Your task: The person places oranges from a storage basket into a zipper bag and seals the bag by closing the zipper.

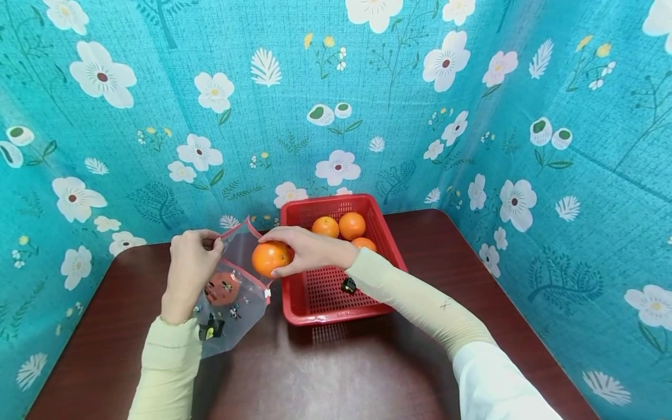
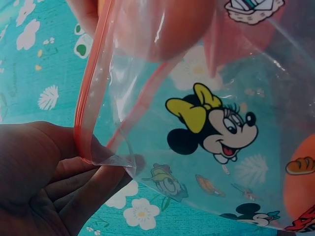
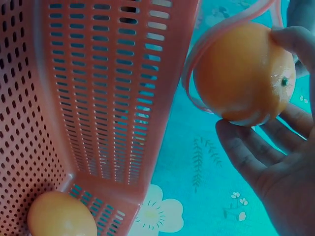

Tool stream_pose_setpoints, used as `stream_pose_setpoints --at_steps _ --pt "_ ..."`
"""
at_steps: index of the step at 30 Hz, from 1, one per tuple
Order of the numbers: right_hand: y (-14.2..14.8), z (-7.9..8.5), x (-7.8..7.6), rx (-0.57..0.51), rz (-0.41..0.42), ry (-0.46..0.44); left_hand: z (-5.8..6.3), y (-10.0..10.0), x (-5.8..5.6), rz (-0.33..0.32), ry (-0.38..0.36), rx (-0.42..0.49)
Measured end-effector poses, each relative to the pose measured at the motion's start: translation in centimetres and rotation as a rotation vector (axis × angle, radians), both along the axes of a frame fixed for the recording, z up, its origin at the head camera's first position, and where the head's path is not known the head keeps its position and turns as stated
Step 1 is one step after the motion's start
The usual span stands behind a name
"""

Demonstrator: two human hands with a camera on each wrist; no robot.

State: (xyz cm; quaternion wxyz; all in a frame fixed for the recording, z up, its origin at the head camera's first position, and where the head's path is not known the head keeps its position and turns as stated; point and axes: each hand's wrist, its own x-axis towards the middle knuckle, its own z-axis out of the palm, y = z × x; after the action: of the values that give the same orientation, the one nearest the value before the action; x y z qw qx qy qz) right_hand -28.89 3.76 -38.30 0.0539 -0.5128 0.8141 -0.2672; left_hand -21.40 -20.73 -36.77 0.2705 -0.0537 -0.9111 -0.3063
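Observation:
My left hand [image 1: 194, 262] pinches the red-edged mouth of a clear zip bag [image 2: 197, 162] printed with cartoon figures. The bag's mouth [image 1: 244, 271] stands parted, and an orange [image 1: 221, 289] shows through the plastic low in the bag. With thumb and fingers, my right hand [image 1: 310, 251] grips another orange [image 1: 270, 258] right at the bag's opening. In the right wrist view the red zip edge curves around the far side of this held orange [image 3: 241, 73].
A red perforated basket [image 1: 336, 318] stands right of the bag. Several oranges [image 1: 352, 226] lie toward its back, and a small black object [image 1: 349, 285] sits on its floor. The dark brown table [image 1: 315, 373] meets a blue floral cloth [image 1: 236, 116] behind.

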Motion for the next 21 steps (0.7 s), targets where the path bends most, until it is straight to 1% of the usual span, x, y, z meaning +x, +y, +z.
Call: stream_pose_setpoints --at_steps 7,14,21 --pt "-0.7 -0.2 0.1 0.034 0.024 -0.015 0.0 0.0 -0.1 -0.013 0.023 -0.010" --pt "-1.3 -0.1 0.4 0.022 0.073 -0.062 0.1 0.0 -0.2 -0.012 0.007 -0.011" --pt "-2.1 -0.4 0.6 0.011 0.118 -0.098 0.0 0.0 -0.2 -0.010 0.003 -0.014"
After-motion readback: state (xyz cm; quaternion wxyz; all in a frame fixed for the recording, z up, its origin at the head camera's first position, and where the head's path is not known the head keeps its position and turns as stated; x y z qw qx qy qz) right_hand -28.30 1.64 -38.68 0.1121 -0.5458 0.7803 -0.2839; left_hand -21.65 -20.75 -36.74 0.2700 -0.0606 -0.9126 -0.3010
